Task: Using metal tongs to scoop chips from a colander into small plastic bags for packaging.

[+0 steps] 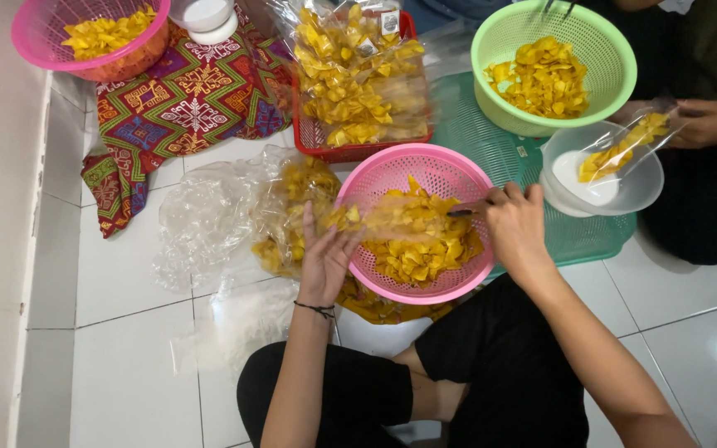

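Note:
My left hand (pixel 323 259) holds a clear plastic bag (pixel 375 217) with a few yellow chips at the left rim of a pink basket (pixel 392 170). The basket holds a heap of yellow chips (pixel 421 245). Over the basket's right rim, my right hand (pixel 514 222) grips a dark utensil (pixel 465 211) whose tip points into the bag's mouth. I sit on the floor with the basket in front of my knees.
Filled clear chip bags (pixel 292 211) lie left of the basket. A red crate (pixel 350 152) of packed bags stands behind. A green basket (pixel 616 58), a pink basket (pixel 39 41), a patterned cloth (pixel 176 108), and a white bowl (pixel 641 187) under another person's hand (pixel 711 123) surround them.

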